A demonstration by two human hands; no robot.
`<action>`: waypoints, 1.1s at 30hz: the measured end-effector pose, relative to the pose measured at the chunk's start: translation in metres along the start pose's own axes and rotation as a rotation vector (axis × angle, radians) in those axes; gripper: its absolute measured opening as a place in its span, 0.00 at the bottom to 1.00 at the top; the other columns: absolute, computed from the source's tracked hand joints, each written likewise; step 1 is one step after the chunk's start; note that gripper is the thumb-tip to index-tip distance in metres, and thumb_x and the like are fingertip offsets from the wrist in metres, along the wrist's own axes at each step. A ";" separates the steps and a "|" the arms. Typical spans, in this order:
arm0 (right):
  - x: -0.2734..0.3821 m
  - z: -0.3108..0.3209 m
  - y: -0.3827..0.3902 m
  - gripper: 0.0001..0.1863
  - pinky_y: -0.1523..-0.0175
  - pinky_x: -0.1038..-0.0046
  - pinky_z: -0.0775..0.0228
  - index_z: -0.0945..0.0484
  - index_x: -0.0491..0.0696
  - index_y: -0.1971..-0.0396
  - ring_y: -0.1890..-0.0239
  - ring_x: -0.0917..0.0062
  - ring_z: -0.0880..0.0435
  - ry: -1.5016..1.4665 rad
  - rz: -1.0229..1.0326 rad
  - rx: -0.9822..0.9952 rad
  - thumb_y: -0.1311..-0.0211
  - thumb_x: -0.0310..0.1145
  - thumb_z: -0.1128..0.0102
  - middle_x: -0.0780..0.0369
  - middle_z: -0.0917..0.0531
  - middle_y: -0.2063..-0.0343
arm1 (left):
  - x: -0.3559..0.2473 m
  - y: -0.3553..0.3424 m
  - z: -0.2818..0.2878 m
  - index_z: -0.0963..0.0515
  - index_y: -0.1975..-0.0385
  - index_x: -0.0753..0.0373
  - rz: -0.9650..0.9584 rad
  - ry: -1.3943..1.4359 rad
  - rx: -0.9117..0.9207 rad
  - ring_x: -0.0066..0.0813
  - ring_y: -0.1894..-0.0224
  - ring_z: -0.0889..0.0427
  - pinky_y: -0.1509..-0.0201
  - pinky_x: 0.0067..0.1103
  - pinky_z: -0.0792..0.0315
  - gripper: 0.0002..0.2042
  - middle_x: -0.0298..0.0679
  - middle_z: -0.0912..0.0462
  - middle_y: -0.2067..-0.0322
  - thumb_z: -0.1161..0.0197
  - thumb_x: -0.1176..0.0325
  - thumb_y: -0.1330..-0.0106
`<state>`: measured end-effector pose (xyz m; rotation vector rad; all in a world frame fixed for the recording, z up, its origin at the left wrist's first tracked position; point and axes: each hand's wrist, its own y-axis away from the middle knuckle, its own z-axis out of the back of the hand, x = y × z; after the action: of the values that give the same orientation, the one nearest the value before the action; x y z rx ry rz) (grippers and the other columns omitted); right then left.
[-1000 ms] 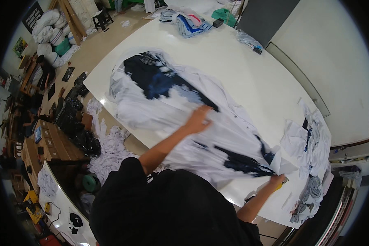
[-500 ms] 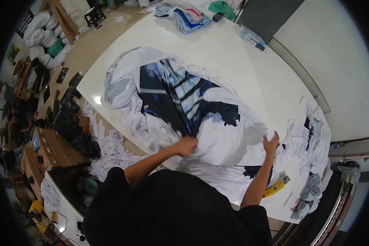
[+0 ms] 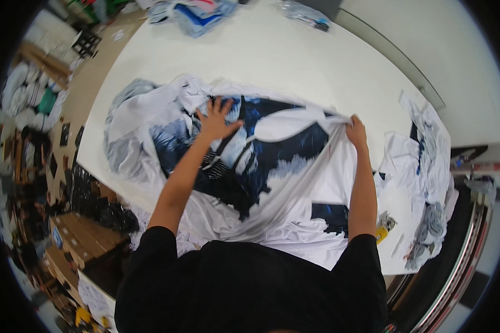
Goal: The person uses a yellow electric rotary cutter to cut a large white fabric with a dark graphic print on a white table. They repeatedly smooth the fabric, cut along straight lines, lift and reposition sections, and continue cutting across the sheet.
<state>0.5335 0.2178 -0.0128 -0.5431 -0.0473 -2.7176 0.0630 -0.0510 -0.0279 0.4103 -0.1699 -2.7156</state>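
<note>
A big sheet of white fabric (image 3: 283, 191) printed with dark navy, light blue and black patterns lies bunched across the white table (image 3: 244, 64). My left hand (image 3: 219, 121) rests on the printed part with its fingers spread. At the sheet's right side, my right hand (image 3: 356, 131) pinches a corner of the fabric and pulls it taut, so folds run from that corner down to the left. The left end of the fabric is heaped in loose white and pale grey folds. Beside my right forearm lies a yellow handheld cutter (image 3: 381, 230), partly hidden by my arm and sleeve.
White fabric scraps (image 3: 422, 150) and grey ones (image 3: 428, 236) lie along the table's right end. Folded blue and grey cloth (image 3: 197, 16) and a clear plastic bag (image 3: 308, 15) sit at the far edge. On the left floor are cardboard boxes (image 3: 86, 238) and black bags (image 3: 114, 213).
My left hand has moved from the near edge up onto the print and opened. My right hand has risen and taken hold of the fabric's corner. The view has shifted.
</note>
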 end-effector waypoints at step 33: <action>-0.002 0.048 0.107 0.37 0.38 0.53 0.31 0.25 0.34 0.50 0.44 0.45 0.24 0.103 -0.099 0.310 0.48 0.51 0.26 0.42 0.21 0.51 | -0.044 -0.104 0.055 0.29 0.38 0.57 -0.250 -0.158 0.009 0.58 0.34 0.31 0.35 0.47 0.32 0.31 0.52 0.34 0.32 0.29 0.56 0.40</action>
<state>0.5912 0.1236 0.0273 -0.3176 -0.4711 -2.7530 0.0482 0.0649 0.0176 0.2322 -0.1855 -2.9957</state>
